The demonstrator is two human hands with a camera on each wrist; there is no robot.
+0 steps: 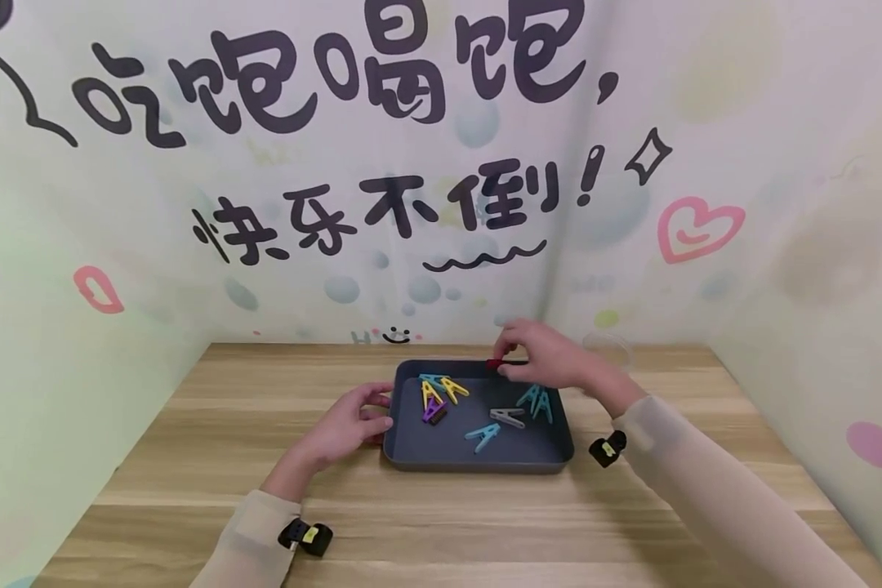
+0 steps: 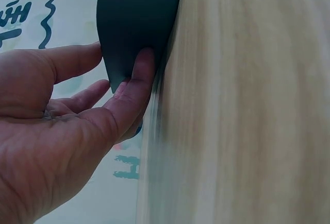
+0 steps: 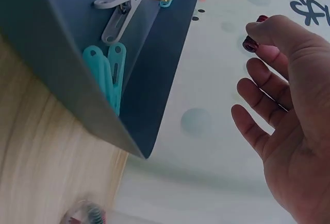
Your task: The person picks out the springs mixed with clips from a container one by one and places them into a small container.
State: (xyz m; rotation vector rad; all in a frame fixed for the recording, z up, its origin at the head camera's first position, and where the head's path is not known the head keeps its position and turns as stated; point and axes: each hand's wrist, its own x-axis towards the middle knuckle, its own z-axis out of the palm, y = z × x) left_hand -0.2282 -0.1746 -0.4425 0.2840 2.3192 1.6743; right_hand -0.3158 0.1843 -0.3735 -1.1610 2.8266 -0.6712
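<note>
A dark grey tray point(image 1: 478, 467) on the table holds several plastic clothes pegs. My left hand point(image 1: 349, 420) touches the outside of the tray's left end; in the left wrist view its fingers point(image 2: 135, 87) lie against the wall. Over the tray's far edge, my right hand point(image 1: 540, 351) pinches a small dark red object point(image 3: 252, 38) between thumb and index finger; its exact kind is unclear. Inside lie a grey peg point(image 1: 507, 417), a blue peg point(image 1: 483, 435), more blue pegs point(image 1: 536, 400), yellow pegs point(image 1: 453, 389), a purple peg point(image 1: 432, 408) and a small brown ridged piece point(image 1: 438, 416).
The wood-patterned table point(image 1: 441, 531) meets a printed white wall point(image 1: 323, 302) close behind the tray. A clear container point(image 3: 85, 213) with coloured things in it appears at the bottom of the right wrist view. Each wrist wears a black camera band point(image 1: 305, 535).
</note>
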